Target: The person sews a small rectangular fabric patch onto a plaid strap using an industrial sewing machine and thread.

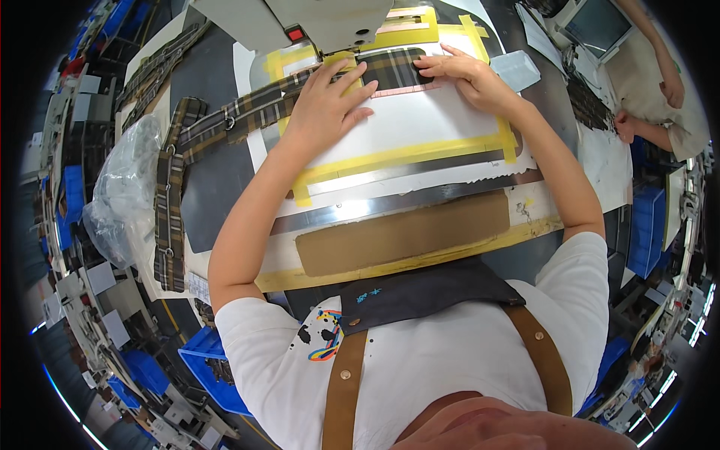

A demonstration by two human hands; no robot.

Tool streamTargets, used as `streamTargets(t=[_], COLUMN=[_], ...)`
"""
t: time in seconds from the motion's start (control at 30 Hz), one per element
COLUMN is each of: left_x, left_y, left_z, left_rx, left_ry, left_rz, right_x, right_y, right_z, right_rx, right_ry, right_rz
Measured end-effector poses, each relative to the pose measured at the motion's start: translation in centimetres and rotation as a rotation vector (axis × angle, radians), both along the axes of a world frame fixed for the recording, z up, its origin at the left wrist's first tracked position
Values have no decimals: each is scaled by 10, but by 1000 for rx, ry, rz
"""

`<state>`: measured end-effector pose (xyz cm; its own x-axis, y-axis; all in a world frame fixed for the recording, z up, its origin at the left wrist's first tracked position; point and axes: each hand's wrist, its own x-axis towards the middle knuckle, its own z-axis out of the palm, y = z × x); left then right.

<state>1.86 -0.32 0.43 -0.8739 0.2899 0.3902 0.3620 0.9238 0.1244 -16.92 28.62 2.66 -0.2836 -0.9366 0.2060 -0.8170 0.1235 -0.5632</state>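
Note:
A long plaid fabric strip in brown and black, with a zipper and metal ring hardware along it, runs under the head of a sewing machine. Pressing on it near the machine's needle area is my left hand, its fingers spread flat. A plaid panel lies to the right of those fingers, on a white sheet edged with yellow tape. My right hand rests its outstretched fingertips on the panel's right end. The needle itself is hidden.
More plaid strips hang at the left beside a clear plastic bag. A translucent pale block sits right of my right hand. A brown mat covers the near table edge. At the far right, another person's hand touches dark pieces.

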Motion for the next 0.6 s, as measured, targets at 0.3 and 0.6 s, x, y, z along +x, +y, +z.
streamTargets(t=[0.3, 0.6], left_x=[-3, 0], left_y=[3, 2], left_z=[4, 1], left_rx=[32, 88], left_ry=[9, 6], left_rz=[-22, -20], right_x=[33, 36], right_y=[-82, -84], right_z=[-9, -18], right_rx=[-133, -153], right_ry=[210, 117], right_rz=[38, -5])
